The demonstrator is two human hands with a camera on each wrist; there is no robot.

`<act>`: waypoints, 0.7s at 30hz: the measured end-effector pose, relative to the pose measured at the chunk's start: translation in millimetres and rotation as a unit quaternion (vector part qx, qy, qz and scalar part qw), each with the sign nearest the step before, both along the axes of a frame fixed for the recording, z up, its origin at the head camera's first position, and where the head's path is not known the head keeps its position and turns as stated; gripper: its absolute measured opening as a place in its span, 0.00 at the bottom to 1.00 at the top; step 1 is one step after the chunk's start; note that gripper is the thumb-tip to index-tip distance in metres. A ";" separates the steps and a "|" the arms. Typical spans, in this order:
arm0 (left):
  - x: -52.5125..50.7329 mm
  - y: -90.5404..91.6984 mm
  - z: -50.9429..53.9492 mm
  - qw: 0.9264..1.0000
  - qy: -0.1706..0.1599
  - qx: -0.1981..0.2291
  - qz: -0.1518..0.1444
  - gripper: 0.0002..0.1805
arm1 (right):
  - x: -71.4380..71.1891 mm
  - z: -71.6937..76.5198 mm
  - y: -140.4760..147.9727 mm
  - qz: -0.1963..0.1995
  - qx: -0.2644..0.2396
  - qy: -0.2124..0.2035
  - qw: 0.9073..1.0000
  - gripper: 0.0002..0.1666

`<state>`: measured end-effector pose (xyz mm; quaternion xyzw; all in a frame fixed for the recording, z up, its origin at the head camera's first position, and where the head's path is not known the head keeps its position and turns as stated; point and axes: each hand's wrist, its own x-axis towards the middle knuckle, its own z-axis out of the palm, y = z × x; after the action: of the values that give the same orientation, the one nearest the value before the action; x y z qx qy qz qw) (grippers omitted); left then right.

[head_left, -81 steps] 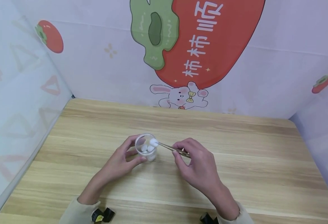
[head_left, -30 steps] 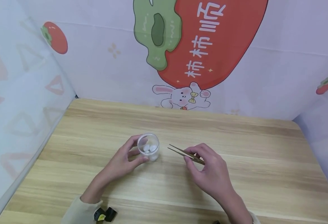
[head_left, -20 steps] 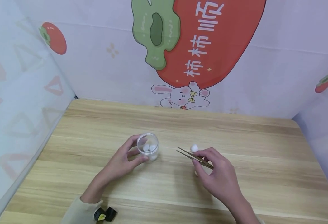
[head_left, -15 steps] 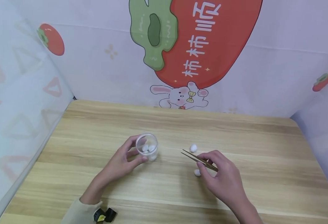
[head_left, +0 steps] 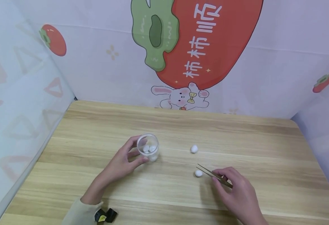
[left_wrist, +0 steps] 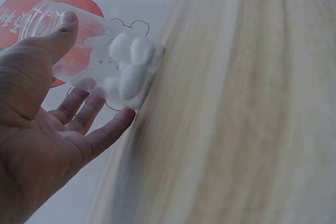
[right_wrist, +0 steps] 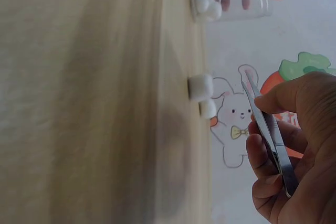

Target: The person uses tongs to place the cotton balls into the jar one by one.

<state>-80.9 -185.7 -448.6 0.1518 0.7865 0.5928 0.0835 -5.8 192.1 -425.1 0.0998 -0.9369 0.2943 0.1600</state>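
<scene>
My left hand [head_left: 122, 164] holds a clear plastic jar [head_left: 148, 144] upright on the table, thumb on one side and fingers on the other. Several white cotton balls [left_wrist: 131, 61] lie at the bottom of the jar, seen through its wall in the left wrist view. Between thumb and fingers, my right hand [head_left: 238, 190] pinches metal tweezers [head_left: 216, 177], whose tips are slightly apart with nothing between them. Close to those tips, a cotton ball [head_left: 198, 173] lies on the table. Farther back sits a second cotton ball [head_left: 194, 149].
The wooden table [head_left: 111, 122] is backed by a printed cloth [head_left: 97, 72] with persimmons and a rabbit. Similar cloth rises at the left and right sides. A small black object [head_left: 106, 215] is at the left sleeve [head_left: 81, 212].
A cotton ball once in the tweezers at the jar's rim is no longer between them. My right hand has moved right and nearer, uncovering two cotton balls on the table. The left hand stays put.
</scene>
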 end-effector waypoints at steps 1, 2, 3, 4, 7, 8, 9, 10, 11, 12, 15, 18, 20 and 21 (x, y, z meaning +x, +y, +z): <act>0.1 -0.1 -0.2 1.000 -0.001 -0.002 0.001 0.41 | 1.2 -1.9 1.6 -0.001 0.002 0.002 1.000 0.18; 0.2 -0.1 -0.3 1.000 -0.001 -0.003 0.003 0.41 | 2.2 -3.7 3.1 -0.002 0.003 0.004 1.000 0.18; 0.2 -0.1 -0.5 1.000 -0.002 -0.005 0.003 0.41 | 3.5 -5.5 4.4 -0.004 0.005 0.005 1.000 0.18; 0.1 0.0 -0.7 1.000 -0.002 -0.006 0.004 0.41 | 4.8 -7.2 5.3 -0.006 0.008 0.005 1.000 0.18; 0.3 -0.1 -1.1 1.000 -0.003 -0.003 0.003 0.41 | 8.2 -11.5 7.7 -0.014 0.011 -0.001 1.000 0.19; 0.3 0.0 -0.9 1.000 -0.003 -0.001 0.002 0.41 | 9.4 -12.7 8.3 -0.018 0.012 -0.003 1.000 0.19; 0.3 0.0 -0.7 1.000 -0.003 0.000 0.001 0.41 | 10.5 -13.9 9.0 -0.021 0.012 -0.006 1.000 0.19; 0.4 0.0 -0.4 1.000 -0.003 0.002 0.000 0.41 | 11.5 -14.9 9.8 -0.024 0.011 -0.008 1.000 0.20; 0.5 0.1 0.0 1.000 -0.004 0.004 0.000 0.41 | 12.4 -15.7 10.5 -0.026 0.011 -0.009 1.000 0.20; 0.5 0.1 0.3 1.000 -0.005 0.005 0.000 0.41 | 13.3 -16.6 11.1 -0.029 0.009 -0.010 0.999 0.20; 0.6 0.0 1.0 1.000 -0.003 0.004 0.000 0.41 | 15.2 -18.6 12.6 -0.032 0.010 -0.012 0.999 0.21; 0.7 -0.3 1.1 1.000 -0.003 0.003 0.001 0.41 | 16.3 -19.8 13.5 -0.035 0.011 -0.016 0.999 0.20; 0.7 -0.6 1.0 1.000 -0.004 0.003 0.001 0.41 | 16.5 -20.3 13.8 -0.037 0.013 -0.020 0.999 0.20; 0.7 -0.6 1.0 1.000 -0.004 0.002 0.001 0.41 | 16.5 -20.5 13.8 -0.039 0.015 -0.024 0.999 0.20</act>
<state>-80.1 -186.3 -447.6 0.1483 0.7850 0.5953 0.0858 10.6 205.9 -445.6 0.0583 -0.9479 0.2766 0.1471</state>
